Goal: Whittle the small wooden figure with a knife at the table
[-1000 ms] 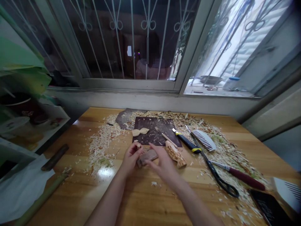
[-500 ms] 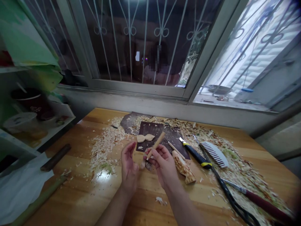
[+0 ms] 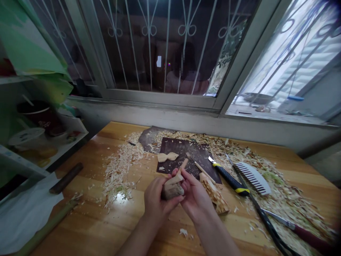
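Note:
My left hand (image 3: 156, 197) is closed round a short chunk of wood (image 3: 173, 190), grey-brown at its near end with a pale cut face on top. Close against it on the right, my right hand (image 3: 197, 197) grips a wooden-handled carving tool (image 3: 183, 164). Its pale handle points up and away; the working end is hidden by the fingers and the chunk. A pale carved piece with a narrow waist (image 3: 167, 157) lies beyond my hands on a dark mat (image 3: 174, 145). Beside my right hand rest a slim flat-bladed chisel (image 3: 205, 172) and a rough-cut piece of wood (image 3: 214, 193).
To the right lie a black-and-yellow utility knife (image 3: 229, 177), a white comb (image 3: 254, 177), a long black-handled tool (image 3: 271, 224) and a dark red-handled tool (image 3: 306, 234). Wood shavings (image 3: 119, 170) spread over the table. A dark stick (image 3: 66, 177) lies left, near shelves with cups (image 3: 39, 115).
My left hand, open before, now wraps round the chunk of wood. My right hand has turned and come together with it, still holding the tool. The view has shifted slightly left.

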Motion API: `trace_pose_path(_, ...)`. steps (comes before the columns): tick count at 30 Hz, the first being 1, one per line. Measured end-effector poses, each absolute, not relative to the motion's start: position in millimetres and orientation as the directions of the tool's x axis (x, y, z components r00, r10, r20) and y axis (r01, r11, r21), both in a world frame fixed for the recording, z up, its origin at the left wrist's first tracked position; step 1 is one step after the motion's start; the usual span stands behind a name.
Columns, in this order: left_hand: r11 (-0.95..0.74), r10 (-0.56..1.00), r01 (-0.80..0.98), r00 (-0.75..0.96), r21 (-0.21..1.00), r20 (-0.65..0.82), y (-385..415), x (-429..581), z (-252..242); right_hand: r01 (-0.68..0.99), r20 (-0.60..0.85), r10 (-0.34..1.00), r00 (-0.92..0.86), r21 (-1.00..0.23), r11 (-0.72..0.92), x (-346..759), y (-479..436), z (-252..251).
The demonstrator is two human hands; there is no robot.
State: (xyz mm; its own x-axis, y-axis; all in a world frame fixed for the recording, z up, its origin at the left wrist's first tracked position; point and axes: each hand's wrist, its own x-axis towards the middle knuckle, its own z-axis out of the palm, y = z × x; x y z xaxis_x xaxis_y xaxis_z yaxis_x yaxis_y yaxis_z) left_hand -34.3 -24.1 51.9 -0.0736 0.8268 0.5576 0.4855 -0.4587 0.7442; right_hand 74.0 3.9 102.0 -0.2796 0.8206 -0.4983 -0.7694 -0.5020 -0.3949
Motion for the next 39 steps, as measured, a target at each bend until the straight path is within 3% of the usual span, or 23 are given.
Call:
trace_pose_path(9,-0.456,0.752,0.672,-0.061,0.584,0.657,-29.2,-36.1,60.4,-0.745,-0.545,0.773,-0.325,-0.357,-0.564,69.3,2.2,108.0)
trace_pose_path(17,-0.449,0.753,0.665,-0.078,0.598,0.653,-31.2,-38.3,62.1,-0.728,-0.502,0.829,-0.247,-0.469,-0.501,75.8,7.1,102.9)
trace_pose_path(22,-0.462,0.774,0.539,-0.141,0.704,0.617,-32.3,-36.2,64.1,-0.737,-0.375,0.905,-0.202,-0.551,-0.392,78.8,5.6,99.9)
trace_pose_path(25,-0.481,0.756,0.572,-0.112,0.664,0.644,-33.5,-35.6,67.1,-0.721,-0.349,0.919,-0.184,-0.587,-0.368,78.8,4.3,100.7)
trace_pose_path(31,-0.485,0.701,0.719,-0.02,0.497,0.712,-39.2,-33.6,71.7,-0.687,-0.468,0.857,-0.218,-0.55,-0.475,78.3,6.8,103.9)
trace_pose_path(39,-0.443,0.725,0.732,-0.047,0.518,0.687,-40.4,-31.9,72.3,-0.685,-0.528,0.804,-0.272,-0.481,-0.547,74.9,8.9,96.0)
